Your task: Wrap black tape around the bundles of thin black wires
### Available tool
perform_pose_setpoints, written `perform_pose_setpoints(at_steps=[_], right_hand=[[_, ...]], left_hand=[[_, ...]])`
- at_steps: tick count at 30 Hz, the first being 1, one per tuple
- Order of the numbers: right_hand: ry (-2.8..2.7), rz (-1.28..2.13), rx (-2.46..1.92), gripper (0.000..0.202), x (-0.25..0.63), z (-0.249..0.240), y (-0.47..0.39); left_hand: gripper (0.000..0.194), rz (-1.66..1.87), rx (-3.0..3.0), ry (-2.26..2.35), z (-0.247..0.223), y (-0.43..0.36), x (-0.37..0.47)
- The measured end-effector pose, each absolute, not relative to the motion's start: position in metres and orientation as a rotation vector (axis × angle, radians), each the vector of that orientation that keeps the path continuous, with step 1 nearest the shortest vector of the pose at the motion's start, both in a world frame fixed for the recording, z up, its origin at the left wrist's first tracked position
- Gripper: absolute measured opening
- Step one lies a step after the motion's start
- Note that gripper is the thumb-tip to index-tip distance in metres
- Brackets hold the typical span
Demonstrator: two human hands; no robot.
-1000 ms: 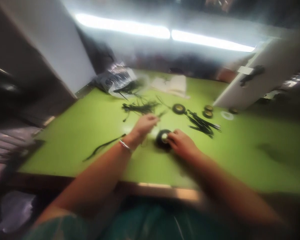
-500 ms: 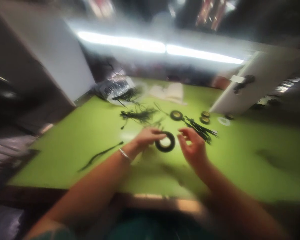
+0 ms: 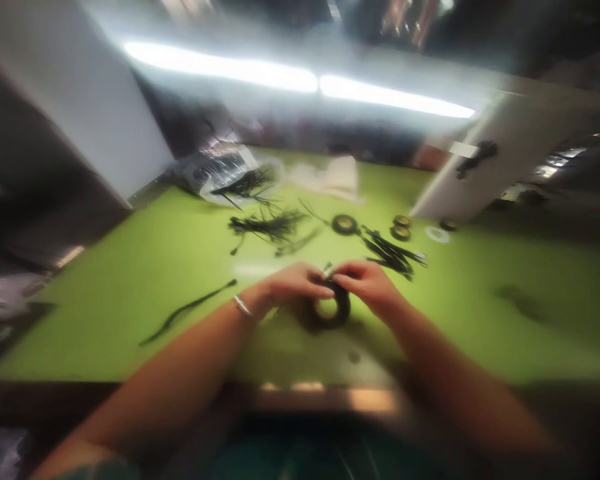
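Between my hands is a black tape roll [image 3: 341, 311], its ring hanging over the green table. My left hand [image 3: 300, 281] is closed on the roll's upper left edge, thumb near its hole. My right hand [image 3: 363, 277] pinches at the top of the roll, its fingertips close to those of my left hand. A small dark tip [image 3: 327, 267] sticks up between the fingertips; what it belongs to is hidden. Beyond the hands lie a bundle of black cables [image 3: 267, 225], another black bundle [image 3: 393, 253] and a second tape roll [image 3: 345, 225].
One black cable [image 3: 187, 307] lies at the left on the green table [image 3: 105, 287]. Farther back are a plastic bag [image 3: 225, 170], pale paper [image 3: 341, 179], small rolls [image 3: 401, 229] and a white ring [image 3: 437, 234]. White panels [image 3: 460, 173] flank the table.
My right hand has moved left and now meets my left hand at the top of the tape roll. The roll sits slightly lower. The whole view has shifted a little.
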State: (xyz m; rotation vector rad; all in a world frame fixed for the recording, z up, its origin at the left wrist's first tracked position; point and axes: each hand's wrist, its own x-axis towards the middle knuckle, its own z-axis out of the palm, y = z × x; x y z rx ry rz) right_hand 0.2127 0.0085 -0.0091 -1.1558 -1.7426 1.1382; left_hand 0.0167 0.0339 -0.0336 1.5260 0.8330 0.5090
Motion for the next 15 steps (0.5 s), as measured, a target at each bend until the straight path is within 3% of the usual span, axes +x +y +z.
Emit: perform_pose_setpoints(at_steps=[10, 15], right_hand=[[-1.78, 0.702, -1.32, 0.01, 0.21, -0.014, 0.009], [-1.862, 0.344, -1.148, 0.01, 0.209, -0.014, 0.002]], left_hand=[[0.043, 0.864, 1.481, 0.959, -0.033, 0.027, 0.032], [0.04, 1.053, 1.477, 1.049, -0.024, 0.019, 0.038]])
